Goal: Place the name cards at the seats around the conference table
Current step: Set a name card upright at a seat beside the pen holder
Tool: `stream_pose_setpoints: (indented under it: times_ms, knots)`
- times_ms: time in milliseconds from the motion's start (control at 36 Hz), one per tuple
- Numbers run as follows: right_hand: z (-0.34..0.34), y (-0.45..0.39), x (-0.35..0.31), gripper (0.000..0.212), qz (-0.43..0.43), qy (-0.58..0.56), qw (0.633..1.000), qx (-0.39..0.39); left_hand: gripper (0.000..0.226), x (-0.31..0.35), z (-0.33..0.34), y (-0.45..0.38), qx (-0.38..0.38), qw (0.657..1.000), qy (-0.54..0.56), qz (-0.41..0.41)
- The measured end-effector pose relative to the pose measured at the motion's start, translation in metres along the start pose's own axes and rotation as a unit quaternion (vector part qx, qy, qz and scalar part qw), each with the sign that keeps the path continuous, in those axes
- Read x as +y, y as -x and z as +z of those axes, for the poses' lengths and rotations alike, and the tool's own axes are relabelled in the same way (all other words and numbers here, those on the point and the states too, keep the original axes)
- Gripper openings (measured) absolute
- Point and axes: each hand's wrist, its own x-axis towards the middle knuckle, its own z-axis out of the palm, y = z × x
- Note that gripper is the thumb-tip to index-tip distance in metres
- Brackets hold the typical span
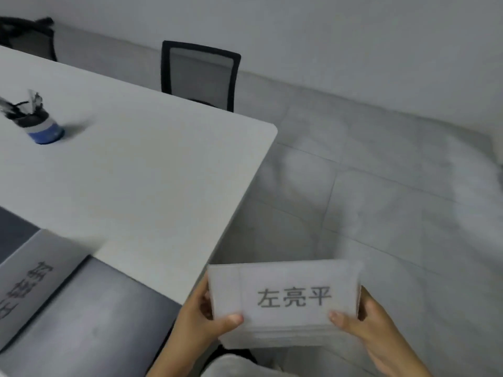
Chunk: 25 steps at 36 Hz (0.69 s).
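While the pale tiled floor (381, 186) is filling the right half of the view, the broad white rectangular worktop (136, 172) is taking up the left, with its rounded corner pointing toward the far wall. Two black mesh-backed chairs are standing at its far side: one near the corner (200, 73), tucked close, and another (30, 36) at the top left edge, blurred. A dark grey mat (95, 308) is lying on the near end of the worktop, and one folded white name card with dark printed characters (30, 284) is already resting on it at the lower left, its long axis running roughly parallel to the worktop's right edge and its text reading sideways from here.

Off the worktop, over the floor just beside its near edge, a stack of white paper name cards (285, 300) is being held, long axis running left to right, the top card's three characters facing up at the camera and reading upright. The left hand (201, 319) is closing on the stack's left end, thumb on top; the right hand (364, 325) is pinching the right end likewise. A small blue-and-grey pen cup (43, 126) is standing on the worktop, well apart from the cards.

Judging by this, at least one seat is done and several cards are waiting; the far chairs appear unserved.
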Motion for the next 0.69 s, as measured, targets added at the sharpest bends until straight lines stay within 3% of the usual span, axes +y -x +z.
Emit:
stream_pose_setpoints:
  times_ms: [167, 361, 528, 694]
  knots:
    - [-0.052, -0.093, -0.014, 0.110, 0.019, 0.033, 0.999, -0.019, 0.073, 0.027, 0.040, -0.094, 0.006, 0.999, -0.043, -0.013]
    - [-0.111, -0.214, -0.059, 0.107, 0.018, 0.024, 0.999, 0.042, 0.081, 0.090, 0.081, -0.237, -0.031, 0.997, -0.063, 0.007]
    - [-0.168, -0.295, -0.110, 0.104, 0.016, 0.029, 0.998, 0.061, 0.071, 0.151, 0.125, -0.340, -0.068, 0.996, -0.059, 0.005]
    - [-0.220, -0.382, -0.147, 0.104, 0.020, 0.010, 0.999, 0.031, 0.091, 0.181, 0.166, -0.439, -0.088, 0.994, -0.058, 0.002]
